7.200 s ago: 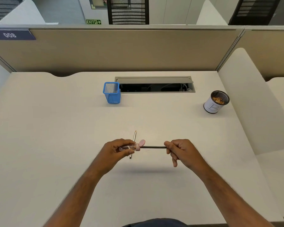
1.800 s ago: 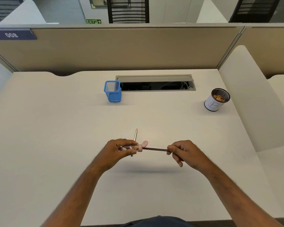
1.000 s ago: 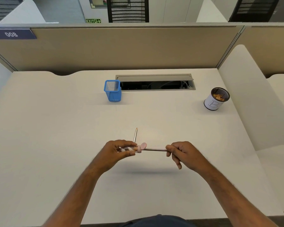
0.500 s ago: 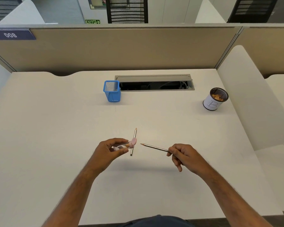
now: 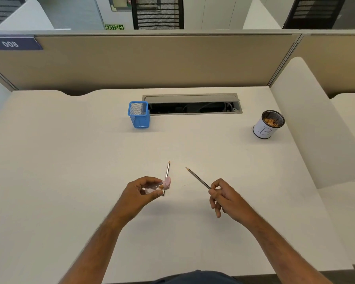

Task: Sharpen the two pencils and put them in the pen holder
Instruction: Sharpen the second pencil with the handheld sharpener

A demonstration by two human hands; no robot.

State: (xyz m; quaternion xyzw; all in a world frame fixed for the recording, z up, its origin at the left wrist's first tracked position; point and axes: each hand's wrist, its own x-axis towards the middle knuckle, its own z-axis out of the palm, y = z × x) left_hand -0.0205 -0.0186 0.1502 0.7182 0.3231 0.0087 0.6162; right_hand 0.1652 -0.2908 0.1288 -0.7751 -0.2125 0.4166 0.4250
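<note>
Looks about halfway: right hand (image 5: 226, 198) pinches a pencil (image 5: 197, 178) with a sharp tip, clear of the sharpener (image 5: 159, 185) gripped in the left hand (image 5: 140, 193). Second pencil (image 5: 167, 173) lies on the desk (image 5: 70, 160), pointed too. Blue holder (image 5: 139, 114) sits empty at the back.

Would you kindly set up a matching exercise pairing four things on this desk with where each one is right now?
Things:
1. sharpener
2. pencil with a pointed tip
3. second pencil
4. blue pen holder

Places:
A. lying on the desk beside the left hand
B. standing by the cable slot at the back of the desk
C. held in the right hand
D. held in the left hand

Pairs: 1-D, 2-C, 3-A, 4-B
</note>
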